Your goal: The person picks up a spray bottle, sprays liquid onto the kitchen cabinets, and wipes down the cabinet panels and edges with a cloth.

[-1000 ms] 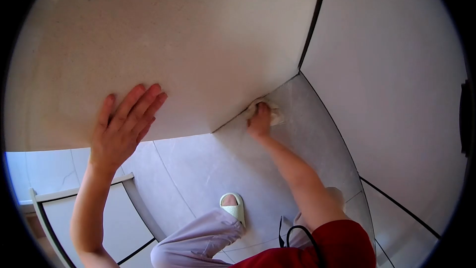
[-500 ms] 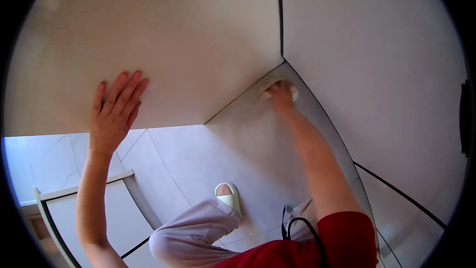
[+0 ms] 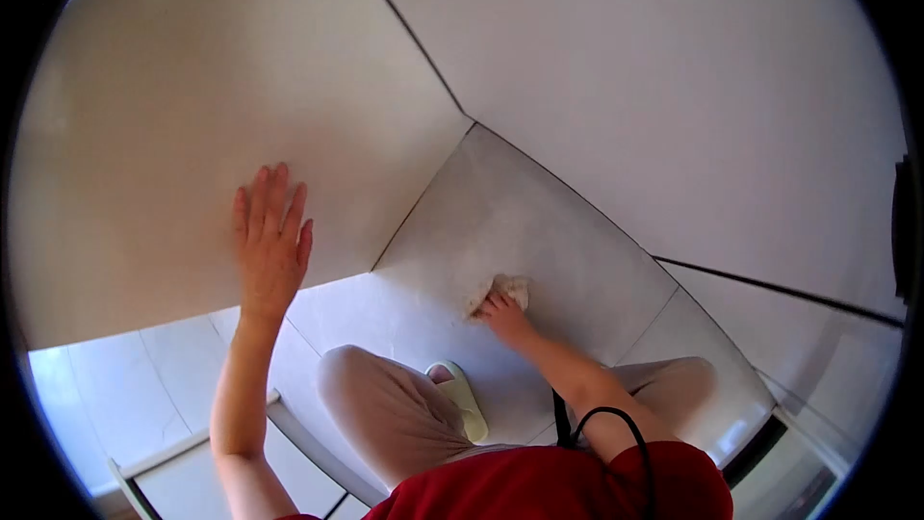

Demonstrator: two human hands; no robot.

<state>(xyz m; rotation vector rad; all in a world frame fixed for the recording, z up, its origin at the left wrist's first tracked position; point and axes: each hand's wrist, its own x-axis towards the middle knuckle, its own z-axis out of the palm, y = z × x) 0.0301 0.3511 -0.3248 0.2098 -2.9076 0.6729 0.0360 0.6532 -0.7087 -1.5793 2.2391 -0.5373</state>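
A crumpled, pale beige cloth (image 3: pixel 510 287) lies against the grey tiled floor (image 3: pixel 568 270), pressed down under my right hand (image 3: pixel 504 313). The fingers of that hand are bent over the cloth's near side. Higher up on the left, my left hand (image 3: pixel 272 246) rests flat on a beige upright panel (image 3: pixel 173 154), its fingers stretched out and slightly apart. Nothing is in the left hand.
A large pale panel (image 3: pixel 654 87) rises on the right and meets the beige panel at a dark seam. A white-framed piece with a dark edge (image 3: pixel 192 472) stands at lower left. My light green slipper (image 3: pixel 464 404) is on the floor between my knees.
My right hand has drawn the cloth from the far corner back toward me. The view has turned and shifted, while my left hand remains flat on the beige panel.
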